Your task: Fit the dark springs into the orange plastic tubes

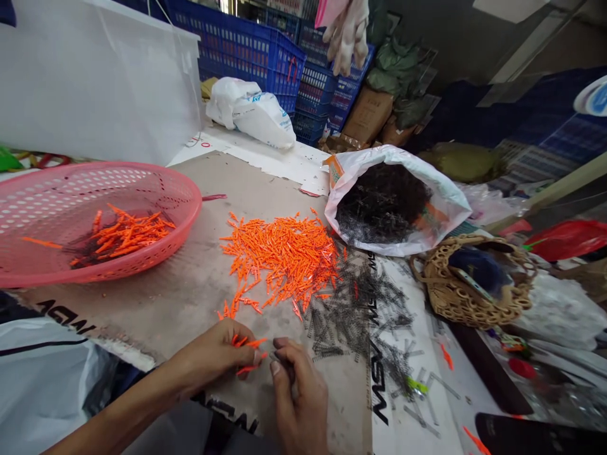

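My left hand (pixel 213 354) pinches a few slim orange plastic pieces (pixel 246 344) at the fingertips. My right hand (pixel 298 398) is close beside it, its thumb and finger closed on a small dark item, probably a metal spring (pixel 276 360), though the fingers partly hide it. A heap of orange pieces (pixel 279 259) lies on the cardboard sheet (pixel 190 297) just beyond my hands. Loose dark coil springs (pixel 355 316) are scattered to its right. A pink plastic basket (pixel 183 208) at the left holds more orange pieces with dark springs.
A white sack (pixel 441 202) full of dark springs stands at the far edge of the cardboard. A woven basket (pixel 474 281) sits to its right. Blue plastic crates (pixel 241 50), white bags and cardboard boxes are stacked behind. Metal rods lie on white board at the lower right.
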### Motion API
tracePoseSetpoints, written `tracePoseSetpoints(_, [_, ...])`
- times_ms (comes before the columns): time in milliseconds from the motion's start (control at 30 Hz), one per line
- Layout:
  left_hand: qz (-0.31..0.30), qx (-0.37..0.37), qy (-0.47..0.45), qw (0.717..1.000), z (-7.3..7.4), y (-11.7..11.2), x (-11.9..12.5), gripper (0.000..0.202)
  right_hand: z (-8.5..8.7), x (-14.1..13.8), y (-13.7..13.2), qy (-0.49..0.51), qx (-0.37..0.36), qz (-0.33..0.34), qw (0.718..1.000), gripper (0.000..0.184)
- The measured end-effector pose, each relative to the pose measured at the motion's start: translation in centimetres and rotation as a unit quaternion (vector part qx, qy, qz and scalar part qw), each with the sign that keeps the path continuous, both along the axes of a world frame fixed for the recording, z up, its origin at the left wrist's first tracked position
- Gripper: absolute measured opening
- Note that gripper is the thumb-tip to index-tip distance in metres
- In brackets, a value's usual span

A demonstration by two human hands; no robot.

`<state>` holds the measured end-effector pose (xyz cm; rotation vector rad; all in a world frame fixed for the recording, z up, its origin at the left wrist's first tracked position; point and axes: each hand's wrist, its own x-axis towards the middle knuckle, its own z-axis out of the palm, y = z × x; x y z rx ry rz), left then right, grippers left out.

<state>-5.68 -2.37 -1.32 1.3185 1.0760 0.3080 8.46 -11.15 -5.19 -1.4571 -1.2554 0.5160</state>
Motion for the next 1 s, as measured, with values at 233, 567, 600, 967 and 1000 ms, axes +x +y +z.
tracePoseSetpoints(233, [0.064, -0.202, -0.119, 0.970, -0.4, -1.0, -0.4, 0.032, 0.2, 0.0, 0.4, 0.094, -0.099, 0.104, 0.985, 0.014])
tracePoseSetpoints(567, [0.152, -0.159, -0.204, 0.954, -1.7, -2.1, -0.8, 0.030, -0.8, -0.9, 0.6, 0.403, -0.185, 0.048, 0.895, 0.030])
tracePoseSetpoints(600, [0.148, -0.150, -0.209, 0.955, -1.9, -2.3, -0.7, 0.029, -0.8, -1.0, 0.6, 0.416, -0.186, 0.050, 0.889, 0.032])
tracePoseSetpoints(967, [0.199, -0.051, -0.163, 0.965, -1.8, -2.3, -0.1, 0.027, 0.0, -0.8, 0.1, 0.172, -0.115, 0.042, 0.977, 0.019])
tracePoseSetpoints(1000, [0.200, -0.047, -0.161, 0.965, -1.8, -2.2, 0.0, 0.027, 0.2, -0.8, 0.1, 0.146, -0.104, 0.045, 0.983, 0.019])
